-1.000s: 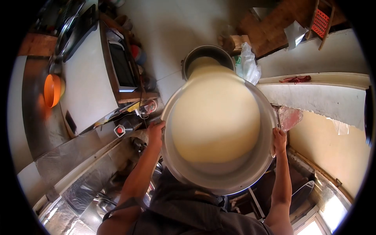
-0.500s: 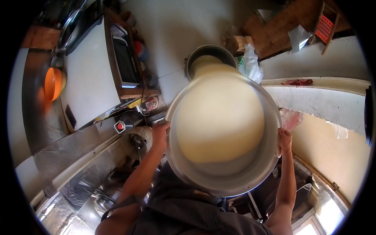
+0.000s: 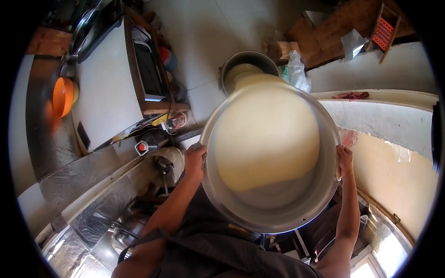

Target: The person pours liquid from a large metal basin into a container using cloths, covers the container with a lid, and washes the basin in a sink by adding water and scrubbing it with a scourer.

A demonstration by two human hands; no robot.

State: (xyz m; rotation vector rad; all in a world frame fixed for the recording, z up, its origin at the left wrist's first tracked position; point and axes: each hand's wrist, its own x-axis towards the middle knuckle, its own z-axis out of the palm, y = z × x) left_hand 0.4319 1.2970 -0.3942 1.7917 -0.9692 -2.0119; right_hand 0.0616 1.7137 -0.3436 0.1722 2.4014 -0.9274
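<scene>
A wide metal basin [image 3: 278, 211] is tilted away from me, with pale yellow liquid [image 3: 269, 139] inside it. The liquid runs over the far rim into a deep metal pot [image 3: 227, 76] behind, which holds some of the same liquid. My left hand [image 3: 195, 162] grips the basin's left side and my right hand [image 3: 345, 161] its right side, fingers wrapped at the rim. The basin's far edge hides part of the pot.
At left are a white worktop [image 3: 104, 88], an orange bowl [image 3: 63, 97] and a bottle with a red cap [image 3: 142, 147]. A plastic bag [image 3: 296, 74] lies right of the pot. A red grater [image 3: 383, 34] is at the upper right.
The basin and both my hands have shifted to the right in view. Liquid inside has drawn back slightly from the near side, baring more metal. Both hands keep their hold.
</scene>
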